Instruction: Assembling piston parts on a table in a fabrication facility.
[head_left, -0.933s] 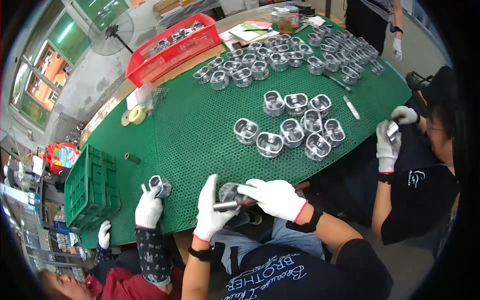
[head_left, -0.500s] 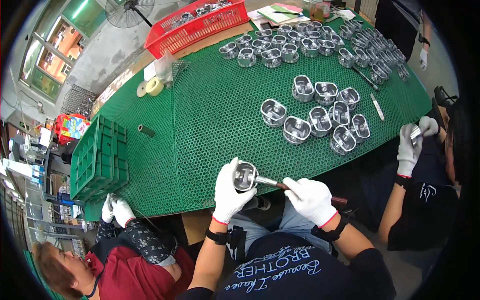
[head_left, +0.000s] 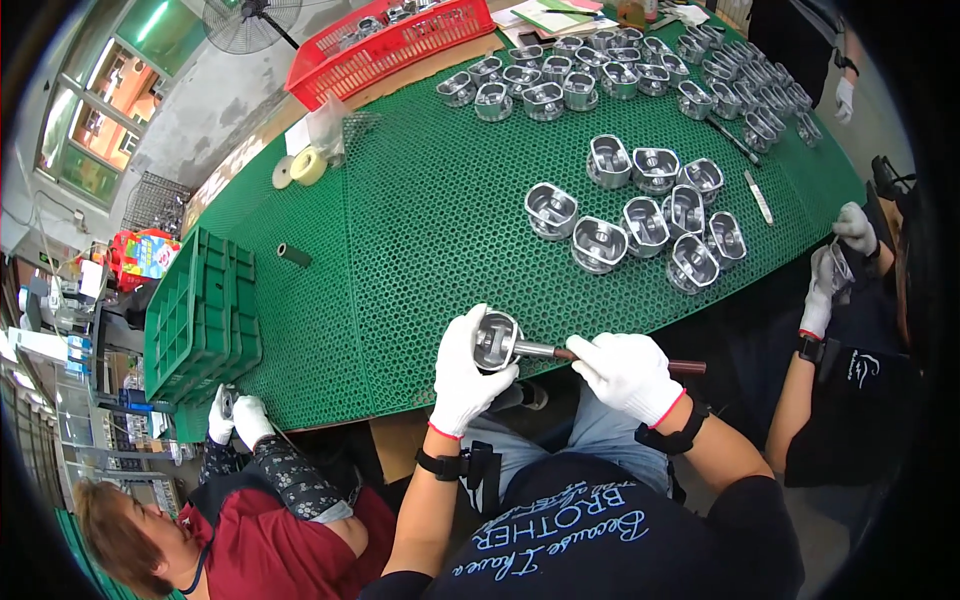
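Note:
My left hand, in a white knit glove, is closed round one silver engine piston at the table's near edge. The piston's hollow side faces up toward me. My right hand, gloved too, grips a rod-shaped tool with a metal shaft and a brown handle. The shaft's tip meets the right side of the piston; whether it goes into the bore is hard to make out. Behind my right hand the handle's end sticks out. Beyond, a loose group of several pistons stands on the table.
More pistons crowd the far side of the green mat-topped table. A red basket stands at the back, green crates at left. Tape, a short tube and a white marker lie around. Co-workers sit on both sides.
My hands, the piston and the tool sit slightly higher and further right in view. More of the brown handle shows behind my right hand. The right-hand co-worker's gloves have moved apart.

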